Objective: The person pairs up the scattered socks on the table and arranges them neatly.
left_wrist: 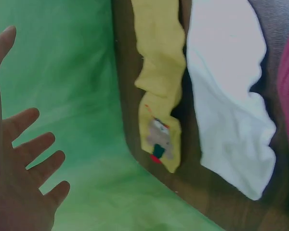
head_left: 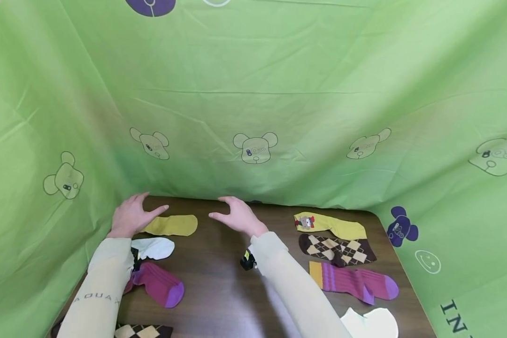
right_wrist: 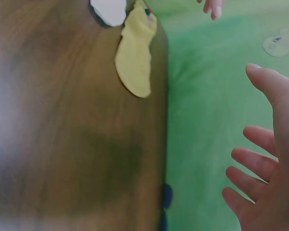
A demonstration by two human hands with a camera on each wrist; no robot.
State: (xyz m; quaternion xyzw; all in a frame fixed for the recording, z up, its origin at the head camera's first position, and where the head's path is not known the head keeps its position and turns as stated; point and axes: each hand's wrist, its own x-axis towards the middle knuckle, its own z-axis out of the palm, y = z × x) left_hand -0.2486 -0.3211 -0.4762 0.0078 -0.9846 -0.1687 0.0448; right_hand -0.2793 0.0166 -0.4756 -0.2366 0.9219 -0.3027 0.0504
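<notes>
My left hand hovers at the far left of the table, nearest a yellow sock, with its fingers spread and nothing held. In the left wrist view that yellow sock shows a small animal figure at its cuff, and a white sock lies beside it. My right hand is held over the far middle of the table, thumb apart from the fingers, also holding nothing. The right wrist view shows its fingers loosely spread before the green cloth.
At right lie a yellow sock, a brown argyle sock, a purple sock and a white sock. At left are a purple sock and an argyle sock. Green cloth hangs around the wooden table.
</notes>
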